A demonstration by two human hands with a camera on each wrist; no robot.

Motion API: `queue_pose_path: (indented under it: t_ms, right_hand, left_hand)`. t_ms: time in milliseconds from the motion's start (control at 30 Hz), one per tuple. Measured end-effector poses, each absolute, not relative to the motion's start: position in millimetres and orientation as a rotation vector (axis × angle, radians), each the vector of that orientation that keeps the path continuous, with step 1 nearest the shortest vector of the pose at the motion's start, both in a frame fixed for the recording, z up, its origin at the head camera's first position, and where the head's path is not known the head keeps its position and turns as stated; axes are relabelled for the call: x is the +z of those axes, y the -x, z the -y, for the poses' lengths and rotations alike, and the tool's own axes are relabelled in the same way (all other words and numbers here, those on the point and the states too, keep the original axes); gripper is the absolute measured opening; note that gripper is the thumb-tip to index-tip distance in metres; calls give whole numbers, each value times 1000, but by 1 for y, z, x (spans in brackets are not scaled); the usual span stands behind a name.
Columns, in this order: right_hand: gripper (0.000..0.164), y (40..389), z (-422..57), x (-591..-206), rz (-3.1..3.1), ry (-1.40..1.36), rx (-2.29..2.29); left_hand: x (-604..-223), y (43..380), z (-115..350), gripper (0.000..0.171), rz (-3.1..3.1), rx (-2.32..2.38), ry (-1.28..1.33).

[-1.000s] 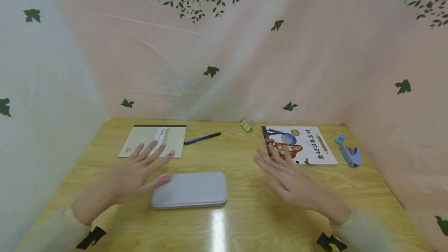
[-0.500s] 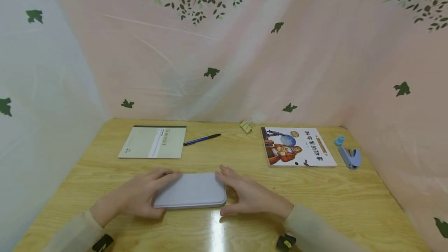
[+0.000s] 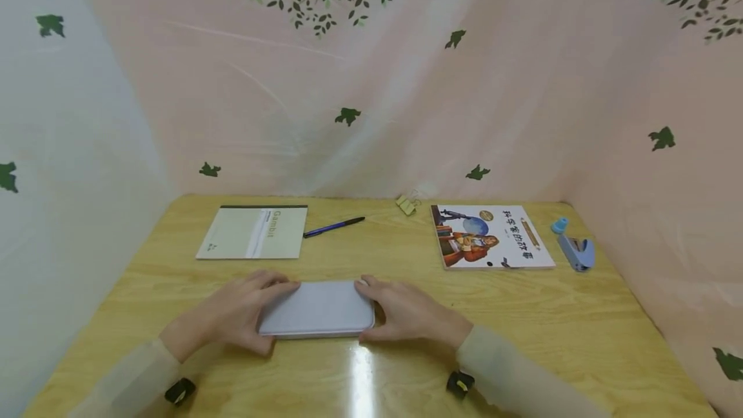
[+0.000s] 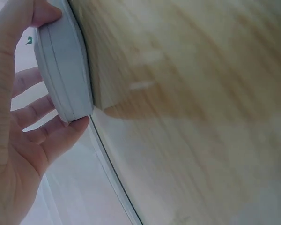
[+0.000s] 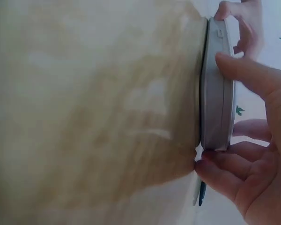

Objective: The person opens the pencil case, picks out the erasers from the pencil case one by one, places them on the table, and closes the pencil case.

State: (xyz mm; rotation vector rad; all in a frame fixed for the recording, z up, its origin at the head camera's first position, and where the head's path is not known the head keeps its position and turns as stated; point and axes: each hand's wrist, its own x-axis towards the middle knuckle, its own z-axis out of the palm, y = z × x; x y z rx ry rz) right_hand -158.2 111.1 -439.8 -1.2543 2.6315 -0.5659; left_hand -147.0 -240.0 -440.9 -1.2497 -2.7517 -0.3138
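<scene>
A flat, pale grey pencil case [image 3: 319, 308] with rounded corners lies lengthwise near the front of the wooden table. My left hand [image 3: 244, 308] grips its left end, thumb along the near side and fingers round the far corner. At the other end my right hand [image 3: 412, 311] holds it the same way, its thumb on the near side. The left wrist view shows a seam running round the side of the case [image 4: 65, 65]. A small catch shows on the near side of the case [image 5: 215, 103] in the right wrist view. The underside is hidden.
Behind the left hand lies a pale green notepad [image 3: 249, 232], with a blue pen [image 3: 333, 227] beside it. A yellow binder clip [image 3: 406, 204] sits at the back edge. To the right are an illustrated book [image 3: 493, 237], a small blue cone-shaped item [image 3: 560, 225] and a blue desk tool [image 3: 577, 253].
Both hands have come down and inward from spread above the table to the two ends of the pencil case. Since half a second ago, the right thumb has drawn in against it.
</scene>
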Motion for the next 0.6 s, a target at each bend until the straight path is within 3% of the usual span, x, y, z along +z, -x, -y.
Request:
queue_pose_path:
  t_ms: [200, 600]
  right_hand:
    - [84, 168, -108, -438, -2625, 1345, -531]
    - [78, 173, -105, -430, -2595, 1254, -570]
  left_hand:
    - [-440, 149, 239, 95, 2701, -281, 1276]
    - [-441, 149, 239, 92, 2653, -306, 1290]
